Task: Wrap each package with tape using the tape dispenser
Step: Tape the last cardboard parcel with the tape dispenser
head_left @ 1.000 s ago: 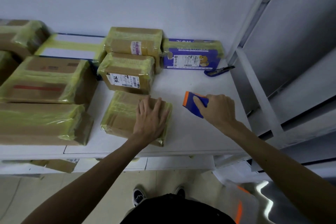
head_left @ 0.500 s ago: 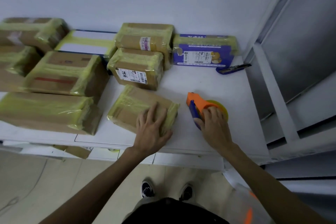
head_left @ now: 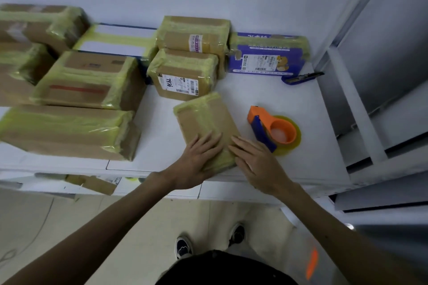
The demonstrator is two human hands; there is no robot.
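Table (head_left: 266,92) edge: left grip (head_left: 196,164), right grip (head_left: 257,164) flat-fingered on taped package (head_left: 203,118), tape dispenser (head_left: 266,127) beside.

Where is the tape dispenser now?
In the head view, the tape dispenser lies on the white table, right of centre, just right of the nearest brown package.

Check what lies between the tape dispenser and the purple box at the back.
Between the tape dispenser and the purple box, the head view shows only bare table; a blue cutter lies off to the right.
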